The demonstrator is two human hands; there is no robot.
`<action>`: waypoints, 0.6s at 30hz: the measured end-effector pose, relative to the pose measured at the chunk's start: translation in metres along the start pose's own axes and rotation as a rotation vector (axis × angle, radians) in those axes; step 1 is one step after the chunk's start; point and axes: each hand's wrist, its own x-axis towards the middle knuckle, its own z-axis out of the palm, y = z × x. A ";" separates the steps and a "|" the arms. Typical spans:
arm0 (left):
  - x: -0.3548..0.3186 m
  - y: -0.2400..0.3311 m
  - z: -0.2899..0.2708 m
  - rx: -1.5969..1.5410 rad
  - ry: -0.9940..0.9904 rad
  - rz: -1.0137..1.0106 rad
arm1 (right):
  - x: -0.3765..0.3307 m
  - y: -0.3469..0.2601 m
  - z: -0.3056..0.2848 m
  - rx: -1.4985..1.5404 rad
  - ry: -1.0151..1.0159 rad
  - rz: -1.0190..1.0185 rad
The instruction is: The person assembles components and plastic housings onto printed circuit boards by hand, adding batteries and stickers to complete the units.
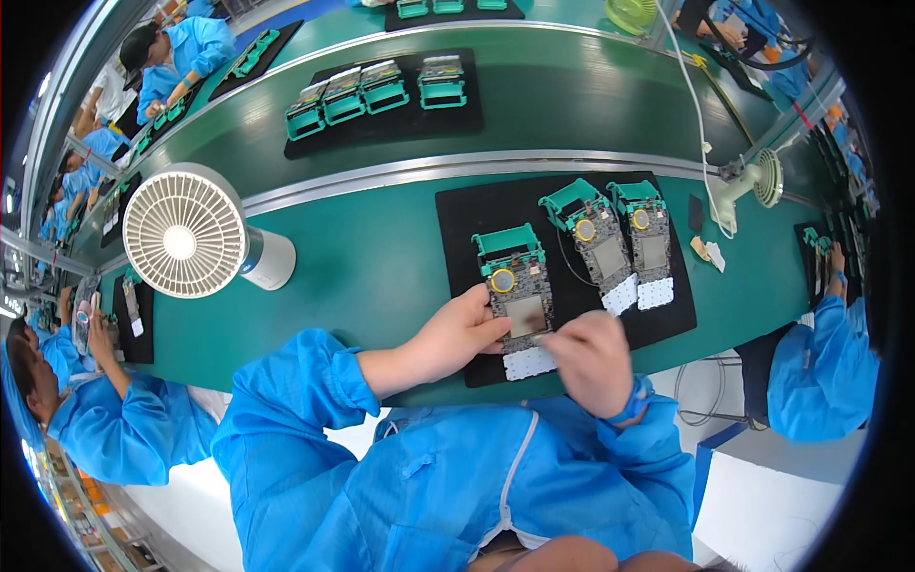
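Note:
A circuit board [524, 316] with a green plastic frame at its far end and a white dotted keypad sheet [527, 363] at its near end lies on a black mat [467, 205]. My left hand [457, 336] grips the board's left edge, thumb on top beside the metal shield. Over the board's lower right, near the white sheet, my right hand [593, 360] is closed in a pinch, slightly blurred. What its fingertips hold, if anything, is hidden. To the right lie two similar boards, a middle one [600, 250] and a right one [650, 243], each with a green frame.
A white desk fan [186, 229] stands on the green table at left. Beyond the metal rail [381, 172], several framed boards rest on another black mat [419, 129]. A small fan [762, 181], a hanging cable and scraps [708, 252] are at right. Co-workers sit on both sides.

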 end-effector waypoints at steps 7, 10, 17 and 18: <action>0.004 0.014 -0.014 0.015 -0.032 0.027 | -0.031 0.105 -0.081 -0.600 0.326 0.606; 0.008 0.020 -0.023 -0.004 -0.041 0.030 | -0.047 0.131 -0.080 -0.572 0.221 0.667; 0.000 0.039 -0.036 0.087 -0.061 0.015 | -0.045 0.101 -0.073 -0.235 0.182 0.666; 0.003 0.038 -0.039 0.076 -0.066 0.036 | -0.046 0.101 -0.073 -0.299 0.226 0.640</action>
